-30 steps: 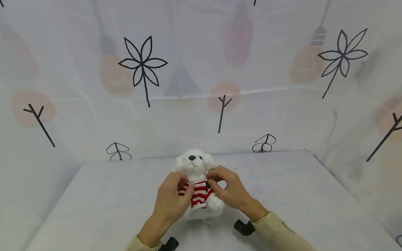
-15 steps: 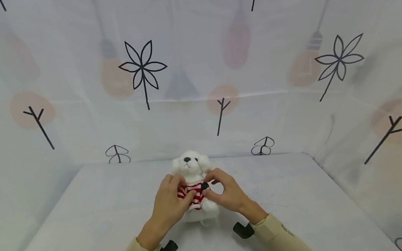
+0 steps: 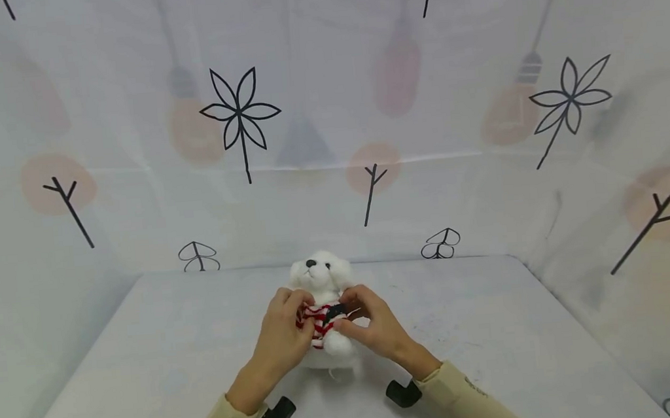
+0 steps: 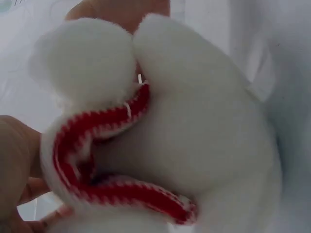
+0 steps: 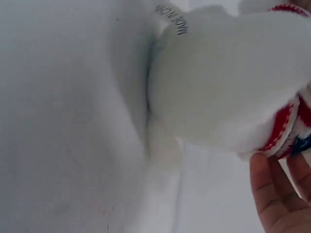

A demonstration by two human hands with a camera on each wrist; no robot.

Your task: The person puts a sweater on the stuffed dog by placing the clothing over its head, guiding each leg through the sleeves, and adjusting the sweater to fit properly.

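Observation:
A white plush dog (image 3: 318, 272) sits upright on the table in a red-and-white striped knit sweater (image 3: 320, 316) with a dark patch on it. On the left side of the toy, my left hand (image 3: 282, 334) has its thumb and fingers curled at the sweater, pinching it. My right hand (image 3: 376, 324) grips the other side, fingers near the neck and thumb lower on the sweater by the patch. Close up in the left wrist view, the sweater's red edging (image 4: 121, 191) stands away from the white fur. In the right wrist view, fingertips (image 5: 262, 170) touch the sweater's edge.
The white table (image 3: 191, 338) spreads on both sides of the toy. A patterned white cloth (image 3: 323, 210) hangs behind and at the sides. Black wrist mounts (image 3: 405, 394) jut inward below both sleeves. A printed label (image 5: 171, 18) shows on the plush in the right wrist view.
The plush has turned and its head has tipped slightly left. More of the dark patch shows. My right hand has moved a little left along with the sweater; both hands stay on it.

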